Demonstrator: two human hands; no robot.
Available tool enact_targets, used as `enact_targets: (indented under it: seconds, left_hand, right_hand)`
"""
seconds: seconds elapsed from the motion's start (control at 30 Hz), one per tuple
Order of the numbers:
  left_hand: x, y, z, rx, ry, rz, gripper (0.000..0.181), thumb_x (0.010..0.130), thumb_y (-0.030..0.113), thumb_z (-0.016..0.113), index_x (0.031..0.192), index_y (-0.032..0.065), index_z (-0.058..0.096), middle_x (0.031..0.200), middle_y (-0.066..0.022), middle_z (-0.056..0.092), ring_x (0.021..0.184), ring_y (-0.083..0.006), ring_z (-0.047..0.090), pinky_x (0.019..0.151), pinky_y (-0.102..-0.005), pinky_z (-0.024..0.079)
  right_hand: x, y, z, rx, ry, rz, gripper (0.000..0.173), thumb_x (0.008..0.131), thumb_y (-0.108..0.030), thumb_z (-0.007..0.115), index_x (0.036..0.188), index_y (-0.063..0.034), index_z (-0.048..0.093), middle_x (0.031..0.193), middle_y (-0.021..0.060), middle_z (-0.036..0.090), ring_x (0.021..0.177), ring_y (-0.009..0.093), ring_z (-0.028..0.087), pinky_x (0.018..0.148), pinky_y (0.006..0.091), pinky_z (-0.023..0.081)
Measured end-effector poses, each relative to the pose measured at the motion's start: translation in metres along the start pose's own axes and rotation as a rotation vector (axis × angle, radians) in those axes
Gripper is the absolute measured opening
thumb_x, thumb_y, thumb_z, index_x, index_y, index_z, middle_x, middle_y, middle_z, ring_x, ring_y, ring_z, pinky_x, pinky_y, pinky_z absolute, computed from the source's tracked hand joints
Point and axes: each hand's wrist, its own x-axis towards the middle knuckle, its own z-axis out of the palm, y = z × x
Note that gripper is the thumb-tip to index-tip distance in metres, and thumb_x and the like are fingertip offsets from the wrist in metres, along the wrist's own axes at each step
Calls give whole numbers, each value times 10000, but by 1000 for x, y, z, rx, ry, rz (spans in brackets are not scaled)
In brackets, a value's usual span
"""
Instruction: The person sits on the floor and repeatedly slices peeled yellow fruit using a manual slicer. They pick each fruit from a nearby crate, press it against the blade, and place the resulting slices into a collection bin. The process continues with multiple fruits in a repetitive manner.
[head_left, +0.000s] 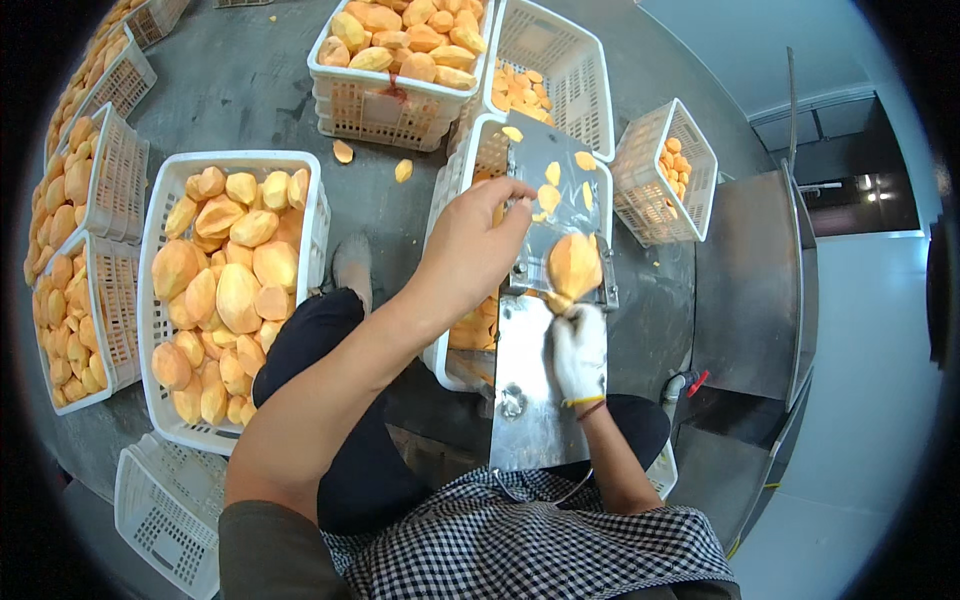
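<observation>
A metal slicing board (525, 390) slopes away from my lap, its far part resting over a white plastic crate (459, 379). My right hand (581, 352), in a white knit glove, grips the near, narrow end of a peeled sweet potato (575, 266). That root lies on the board close to the blade fittings (611, 281). My bare left hand (487, 225) hovers over the board's left edge, thumb and forefinger near several thin orange slices (550, 199). Whether a slice sits between those fingers cannot be made out.
A white crate of peeled sweet potatoes (238, 296) stands at my left, with more full crates (120, 180) beyond it. Ahead are another full crate (390, 94) and one holding slices (517, 90). A smaller crate (637, 180) and a steel cabinet (742, 285) are at right.
</observation>
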Motion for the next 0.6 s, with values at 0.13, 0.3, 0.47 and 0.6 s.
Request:
enact_targets:
  seconds: [0.13,0.3,0.47,0.6]
  left_hand:
    - [3,-16,-1,-24,12,-107,242,929,160,509,1055,-7,632,999,-70,653,962,-143,575,881,-289,432]
    - [8,-3,9,-15,-30,-87,242,926,154,517,1063,-9,633,983,-63,649,939,-115,562,853,-266,430]
    - [7,-11,8,-38,-55,-179,241,936,153,508,1068,-3,635,949,-48,643,905,-109,558,839,-255,428]
    - [5,-13,11,-31,-37,-143,304,909,192,491,1054,-40,623,970,-174,655,898,-236,619,831,-325,460]
  right_hand:
    - [56,-19,-37,29,204,-155,104,843,-99,580,933,-48,588,938,118,580,907,295,540,824,423,428]
    - [131,22,-5,19,45,-297,326,946,-234,490,1207,-48,546,1316,209,451,1290,340,386,1077,415,312]
    - [92,26,53,-5,-99,-75,472,969,-292,403,1374,-49,398,1450,323,238,1334,461,268,1080,486,274]
    - [82,9,42,-183,-104,-229,457,953,-303,436,1335,-51,431,1409,307,311,1205,451,412,1016,485,329]
